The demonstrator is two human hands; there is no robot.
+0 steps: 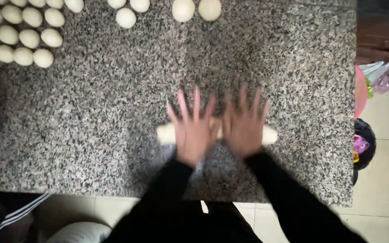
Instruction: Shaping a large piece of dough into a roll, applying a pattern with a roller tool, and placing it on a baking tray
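Granite, speckled grey and black, makes up the desk (113, 112) that fills most of the head view. Near its front edge, right of centre, lies a pale log of dough (270, 135), set crosswise so its length runs left to right. Both hands press flat on top of it: the left hand (193, 130) covers the left half, the right hand (245, 128) the right half, side by side and almost touching. Neither grip closes around anything; the fingers are spread wide and straight, pointing to the far side, palms bearing down on the log. Such a flat, open hold suits rolling a soft cylinder under the palms and not lifting it. The hands are blurred, so finer detail of the fingertips cannot be made out.

Only the two rounded ends of the log show, one beyond each hand; it looks smooth, cream-coloured and fairly even in thickness.

At the far left corner, many small dough balls (19, 31) sit in tidy rows, close together. A few more balls (183, 9) lie along the far edge, well apart from the hands. Black sleeves (293, 202) cover both forearms.
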